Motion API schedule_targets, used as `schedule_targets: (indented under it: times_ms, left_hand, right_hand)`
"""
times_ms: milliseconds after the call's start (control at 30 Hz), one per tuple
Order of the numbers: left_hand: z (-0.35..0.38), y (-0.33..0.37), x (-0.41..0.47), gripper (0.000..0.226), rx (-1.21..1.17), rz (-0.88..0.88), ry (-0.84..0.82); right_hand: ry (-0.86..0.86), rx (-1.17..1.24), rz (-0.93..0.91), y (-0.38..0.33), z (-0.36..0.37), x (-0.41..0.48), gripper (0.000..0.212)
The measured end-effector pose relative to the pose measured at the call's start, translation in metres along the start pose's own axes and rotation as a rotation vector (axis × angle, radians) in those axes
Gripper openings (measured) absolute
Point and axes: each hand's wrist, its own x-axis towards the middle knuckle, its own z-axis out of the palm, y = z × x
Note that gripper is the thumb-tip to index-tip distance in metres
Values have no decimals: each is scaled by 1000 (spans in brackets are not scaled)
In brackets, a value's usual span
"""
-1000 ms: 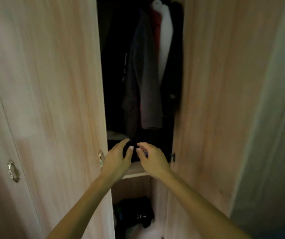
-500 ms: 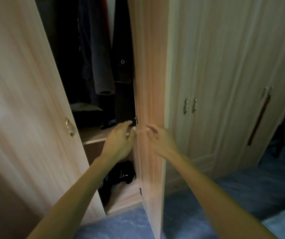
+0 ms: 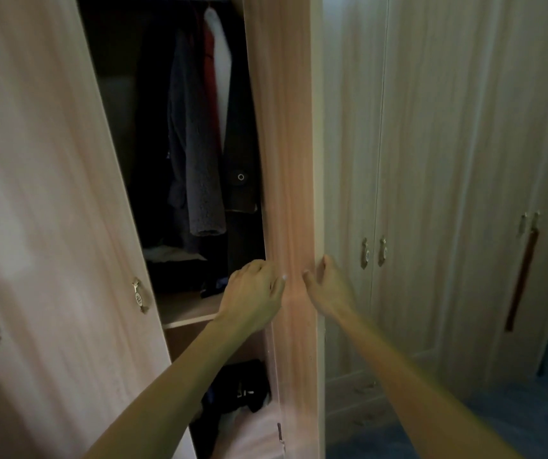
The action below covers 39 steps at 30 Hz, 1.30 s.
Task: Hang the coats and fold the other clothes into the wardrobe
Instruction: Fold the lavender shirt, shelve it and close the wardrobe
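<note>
Open door [image 3: 285, 160] of the wardrobe [image 3: 113, 94] is gripped at its free edge by the right hand [image 3: 330, 286], thumb on the inner face, fingers wrapped behind. Left hand [image 3: 252, 293] is laid against that face; its finger curl cannot be told. Coats [image 3: 199, 160] are hung inside. Folded clothes [image 3: 176, 270] are seen at the shelf [image 3: 186, 309] back, dark clothes [image 3: 242, 382] in the bottom compartment.
</note>
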Motion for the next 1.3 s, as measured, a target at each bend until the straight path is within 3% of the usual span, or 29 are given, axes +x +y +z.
schedule_targets:
  times_ms: [67,233,433,567,800,1100,1300]
  left_hand:
    - [-4,-15,-1,40,-19,-29,11]
    - [-11,-57,0,46,-50,-110,49]
    - [-26,-92,4,42,-66,-153,158]
    - [-41,-133,5,35,-56,-191,224]
    - [-61,-229,4,35,-78,-195,201]
    - [-76,-329,-4,38,-174,-239,105]
    - [-87,-366,2,40,-110,-208,108]
  right_hand:
    - [56,25,4,-3,10,-3,23]
    - [78,45,-16,-15,33,-12,39]
    - [40,8,-139,-43,71,-24,26]
    - [-9,38,-191,-73,114,-28,48]
    - [-181,-72,-228,-134,190,-17,61]
    - [-248,-80,-265,-202,273,1,72]
    - [-271,-141,-259,-216,314,28,75]
